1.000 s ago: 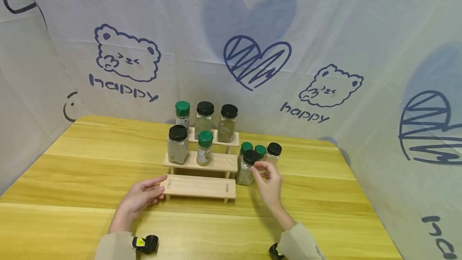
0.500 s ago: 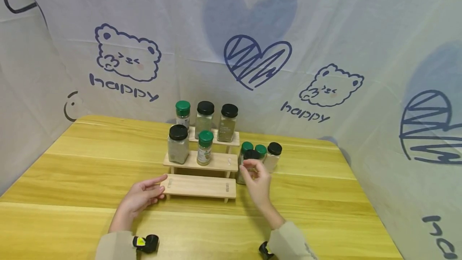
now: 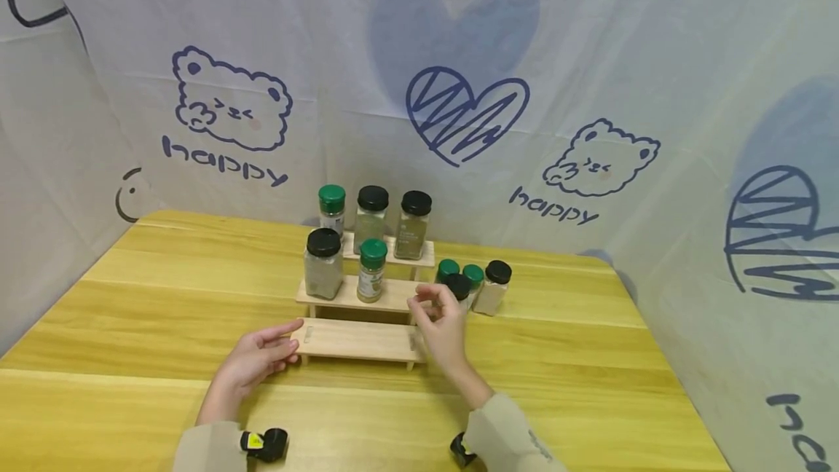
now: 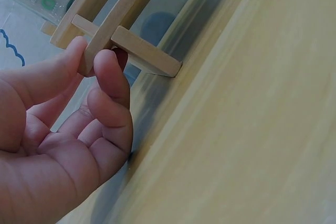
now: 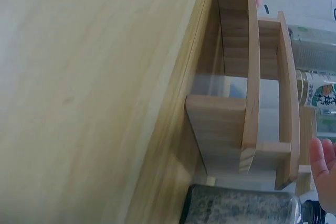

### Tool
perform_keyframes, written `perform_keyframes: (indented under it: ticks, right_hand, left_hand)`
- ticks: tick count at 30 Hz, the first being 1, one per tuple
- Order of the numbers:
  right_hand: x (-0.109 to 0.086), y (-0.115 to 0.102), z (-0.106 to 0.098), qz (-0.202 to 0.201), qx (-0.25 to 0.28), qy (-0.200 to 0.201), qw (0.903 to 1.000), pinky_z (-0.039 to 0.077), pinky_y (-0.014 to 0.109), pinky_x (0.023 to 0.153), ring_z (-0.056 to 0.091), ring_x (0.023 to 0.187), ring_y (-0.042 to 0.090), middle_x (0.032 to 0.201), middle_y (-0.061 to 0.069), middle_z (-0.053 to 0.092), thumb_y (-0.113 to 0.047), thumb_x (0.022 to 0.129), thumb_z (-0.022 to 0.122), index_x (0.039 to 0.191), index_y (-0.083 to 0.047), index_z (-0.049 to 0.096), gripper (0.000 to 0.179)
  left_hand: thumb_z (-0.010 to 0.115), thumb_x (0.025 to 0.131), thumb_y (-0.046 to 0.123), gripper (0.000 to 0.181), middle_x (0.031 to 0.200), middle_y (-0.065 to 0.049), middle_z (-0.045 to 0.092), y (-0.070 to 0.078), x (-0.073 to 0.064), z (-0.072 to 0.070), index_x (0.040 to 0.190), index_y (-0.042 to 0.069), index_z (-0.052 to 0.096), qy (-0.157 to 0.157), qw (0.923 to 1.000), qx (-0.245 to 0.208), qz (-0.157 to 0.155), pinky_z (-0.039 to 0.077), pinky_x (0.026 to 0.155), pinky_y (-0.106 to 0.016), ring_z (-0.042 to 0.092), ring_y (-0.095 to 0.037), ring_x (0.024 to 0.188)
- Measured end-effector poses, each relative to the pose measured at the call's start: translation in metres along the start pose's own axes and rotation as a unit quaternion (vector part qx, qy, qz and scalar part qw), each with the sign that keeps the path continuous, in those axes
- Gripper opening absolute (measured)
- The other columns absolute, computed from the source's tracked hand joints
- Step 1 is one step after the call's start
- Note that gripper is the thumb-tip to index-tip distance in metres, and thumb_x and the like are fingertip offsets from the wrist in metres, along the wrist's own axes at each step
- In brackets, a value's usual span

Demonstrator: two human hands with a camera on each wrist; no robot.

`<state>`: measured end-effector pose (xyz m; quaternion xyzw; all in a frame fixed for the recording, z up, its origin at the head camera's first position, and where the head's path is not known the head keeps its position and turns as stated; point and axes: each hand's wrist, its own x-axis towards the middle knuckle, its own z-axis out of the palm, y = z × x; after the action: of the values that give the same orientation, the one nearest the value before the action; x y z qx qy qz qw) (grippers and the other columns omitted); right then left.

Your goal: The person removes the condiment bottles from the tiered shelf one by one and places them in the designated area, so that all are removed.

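Note:
My left hand (image 3: 254,361) pinches the left end of a three-tier wooden spice rack (image 3: 359,341) between thumb and fingers; the left wrist view shows this grip closely. My right hand (image 3: 447,328), its thumb and fingers loosely bent, is at the rack's right end with nothing seen in its grasp. Behind it stands a black-lidded spice jar (image 3: 457,285), mostly hidden in the head view; the right wrist view shows this glass jar (image 5: 239,205) upright beside the rack. On the middle tier are a large black-lidded jar (image 3: 324,263) and a green-capped jar (image 3: 371,270).
The top tier bears a green-capped jar (image 3: 332,208) and two black-lidded jars (image 3: 371,221). Right of the rack, two green-capped jars (image 3: 473,277) and a black-lidded jar (image 3: 494,288) stand on the wooden table (image 3: 577,355). A printed cloth (image 3: 341,57) hangs behind.
My right hand has moved left from the front black-lidded jar's lid to the rack's right end; that jar stays in place. The left hand keeps its hold on the rack.

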<state>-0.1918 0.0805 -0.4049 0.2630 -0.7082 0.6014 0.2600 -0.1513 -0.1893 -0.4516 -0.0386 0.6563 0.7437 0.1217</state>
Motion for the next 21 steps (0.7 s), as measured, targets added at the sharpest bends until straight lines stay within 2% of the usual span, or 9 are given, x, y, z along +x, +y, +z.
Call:
perform_keyframes:
  ticks: [3,4,7,10,11,14,17,21]
  right_hand:
    - [0.005,-0.011,0.005,0.006,-0.007,-0.003,1.0000,0.051,0.038,0.055,0.056,0.071,0.038,0.085,0.029,0.055,0.016,0.076,0.060,0.091,0.017,0.053,0.016]
    - [0.007,-0.016,0.007,0.008,-0.011,-0.005,0.9999,0.051,0.040,0.055,0.055,0.072,0.040,0.085,0.028,0.055,0.016,0.076,0.060,0.091,0.017,0.052,0.017]
    - [0.010,-0.020,0.010,0.018,-0.018,-0.017,0.9995,0.051,0.041,0.059,0.055,0.076,0.041,0.088,0.028,0.054,0.013,0.076,0.061,0.096,0.016,0.051,0.022]
    - [0.014,-0.022,0.014,0.035,-0.017,-0.033,0.9987,0.050,0.041,0.064,0.053,0.081,0.043,0.093,0.030,0.053,0.011,0.077,0.062,0.101,0.015,0.049,0.028]
    - [0.014,-0.022,0.015,0.043,-0.014,-0.038,0.9983,0.050,0.042,0.065,0.052,0.083,0.044,0.095,0.030,0.052,0.011,0.077,0.062,0.103,0.015,0.049,0.030]
    - [0.018,-0.024,0.019,0.062,-0.006,-0.051,0.9968,0.048,0.048,0.069,0.051,0.087,0.045,0.099,0.031,0.051,0.009,0.077,0.063,0.109,0.016,0.047,0.037]
    - [0.022,-0.026,0.022,0.076,0.000,-0.060,0.9953,0.045,0.053,0.072,0.050,0.089,0.045,0.102,0.031,0.050,0.007,0.078,0.064,0.114,0.015,0.044,0.042]
    - [0.029,-0.028,0.028,0.076,0.007,-0.066,0.9949,0.043,0.054,0.074,0.050,0.092,0.044,0.107,0.030,0.050,0.006,0.078,0.064,0.116,0.015,0.042,0.045]
  left_hand:
    - [0.062,0.084,0.009,0.053,0.084,-0.001,0.060,-0.002,0.000,-0.001,0.129,-0.006,0.038,-0.003,1.0000,-0.003,0.007,0.045,0.058,-0.019,0.057,-0.011,0.070]
    - [0.061,0.084,0.009,0.051,0.084,-0.002,0.060,-0.003,0.000,-0.002,0.129,-0.004,0.041,-0.015,0.9997,-0.010,0.019,0.046,0.058,-0.019,0.058,-0.011,0.071]
    - [0.064,0.082,0.014,0.051,0.084,-0.002,0.060,-0.005,0.000,-0.004,0.127,-0.001,0.046,-0.020,0.9993,-0.016,0.027,0.046,0.059,-0.019,0.058,-0.011,0.071]
    - [0.063,0.083,0.012,0.051,0.084,-0.002,0.060,-0.005,0.000,-0.004,0.127,-0.002,0.044,-0.015,0.9996,-0.014,0.018,0.046,0.059,-0.019,0.058,-0.011,0.071]
    - [0.064,0.082,0.012,0.053,0.084,-0.001,0.060,-0.004,0.000,-0.003,0.128,-0.004,0.041,-0.005,0.9999,-0.008,0.007,0.046,0.059,-0.019,0.058,-0.011,0.071]
    - [0.060,0.085,0.007,0.052,0.084,-0.001,0.060,-0.002,0.000,-0.001,0.129,-0.006,0.037,0.000,1.0000,-0.007,-0.004,0.046,0.059,-0.019,0.058,-0.010,0.070]
    - [0.057,0.086,0.005,0.049,0.084,0.000,0.059,-0.001,-0.001,-0.001,0.130,-0.006,0.035,-0.001,0.9999,-0.009,-0.005,0.046,0.058,-0.019,0.058,-0.010,0.070]
    - [0.057,0.086,0.005,0.050,0.083,0.000,0.060,-0.002,0.000,-0.001,0.130,-0.006,0.035,0.000,0.9999,-0.010,-0.005,0.046,0.058,-0.019,0.058,-0.010,0.070]
